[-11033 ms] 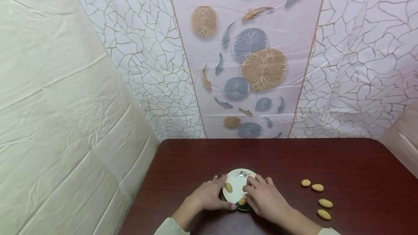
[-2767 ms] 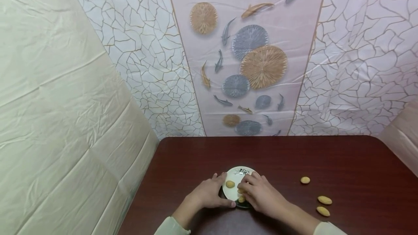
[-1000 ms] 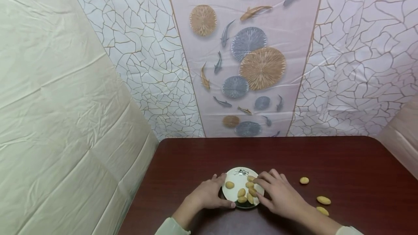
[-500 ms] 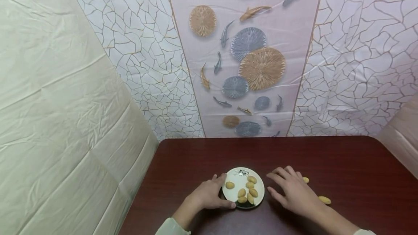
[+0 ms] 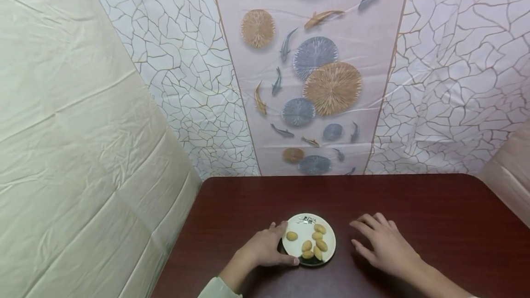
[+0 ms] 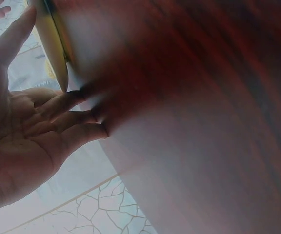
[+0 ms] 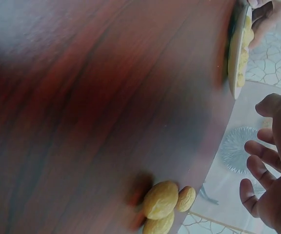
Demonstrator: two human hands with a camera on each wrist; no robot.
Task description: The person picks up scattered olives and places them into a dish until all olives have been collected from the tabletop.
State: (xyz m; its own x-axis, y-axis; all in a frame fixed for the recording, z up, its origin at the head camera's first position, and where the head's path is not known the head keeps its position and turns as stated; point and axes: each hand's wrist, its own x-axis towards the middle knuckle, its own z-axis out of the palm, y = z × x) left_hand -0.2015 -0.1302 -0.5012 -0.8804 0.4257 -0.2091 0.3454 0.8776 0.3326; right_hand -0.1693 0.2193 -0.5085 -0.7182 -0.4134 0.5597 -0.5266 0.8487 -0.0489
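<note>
A small white plate (image 5: 297, 243) with a dark patch at its near edge carries several oval, yellow-brown, nut-like pieces (image 5: 321, 244). My left hand (image 5: 263, 246) rests at the plate's left side, thumb on the near rim and fingers along the far left rim. In the left wrist view these fingers look nearly straight. To the right of the plate my right hand (image 5: 383, 246) hovers palm down, fingers apart and holding nothing. Three more nut-like pieces (image 7: 161, 200) lie on the table in the right wrist view; in the head view the right hand and forearm hide them.
The dark red-brown table (image 5: 244, 201) has rounded far corners. Behind it hangs a patterned cloth (image 5: 331, 151) with fish and round motifs. A pale fabric wall (image 5: 103, 174) closes off the left side.
Since 11 seconds ago, one piece fewer lies on the table. My right hand has left the plate and moved right over the loose pieces. The left hand has stayed at the plate.
</note>
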